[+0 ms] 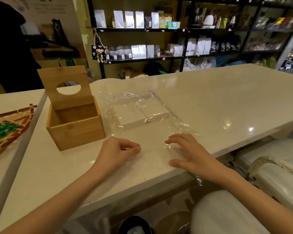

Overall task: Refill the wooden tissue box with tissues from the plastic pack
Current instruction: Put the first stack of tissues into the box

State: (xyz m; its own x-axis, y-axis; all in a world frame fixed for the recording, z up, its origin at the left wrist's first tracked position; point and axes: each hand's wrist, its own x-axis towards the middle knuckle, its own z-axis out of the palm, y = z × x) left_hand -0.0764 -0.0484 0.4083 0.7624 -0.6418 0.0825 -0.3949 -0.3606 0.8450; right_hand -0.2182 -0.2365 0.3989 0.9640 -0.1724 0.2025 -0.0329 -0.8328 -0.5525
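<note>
The wooden tissue box (75,130) stands on the white counter at left, its lid with a round hole raised upright behind it; the inside looks empty. To its right lies the clear plastic pack (152,132), with two white tissue stacks (140,115) in its far half. My left hand (120,151) rests at the pack's near edge with fingers curled and thumb pinched against them; whether it grips the film I cannot tell. My right hand (188,152) lies flat on the pack's near end, fingers spread.
A mosaic-patterned tray (9,125) sits on a separate counter at far left. The counter's front edge (181,173) runs just under my wrists. Black shelves (159,29) of bags stand behind. White bins (277,166) sit below at right.
</note>
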